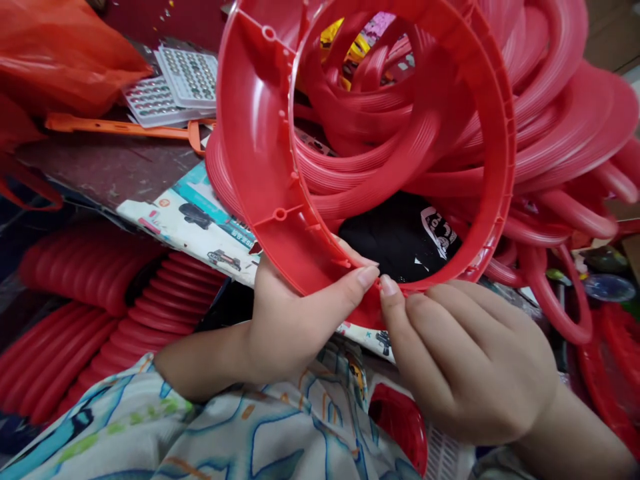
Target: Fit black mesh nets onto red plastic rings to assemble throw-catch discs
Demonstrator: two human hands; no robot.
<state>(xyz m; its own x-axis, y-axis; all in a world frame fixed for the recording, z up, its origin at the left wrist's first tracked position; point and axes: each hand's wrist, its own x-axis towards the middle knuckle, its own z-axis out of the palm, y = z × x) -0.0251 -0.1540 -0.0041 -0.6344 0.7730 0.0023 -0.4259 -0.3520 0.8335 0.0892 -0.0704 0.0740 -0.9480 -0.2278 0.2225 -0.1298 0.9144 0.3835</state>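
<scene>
A large red plastic ring, a hollow half-shell with small pegs and posts along its inside, is held upright in front of me. My left hand grips its lower rim, thumb laid along the edge and fingers behind the wall. Close beside that thumb, my right hand has its fingers curled, with thumb and forefinger pinched at the bottom of the same rim. Whether something small sits between those fingertips is hidden. Through the ring a black cloth item with white print shows on the table.
Many ribbed red rings are heaped behind and to the right. Stacked red rings stand low on the left. Two trays of small shiny beads, an orange plastic strip and an orange bag lie at the table's left.
</scene>
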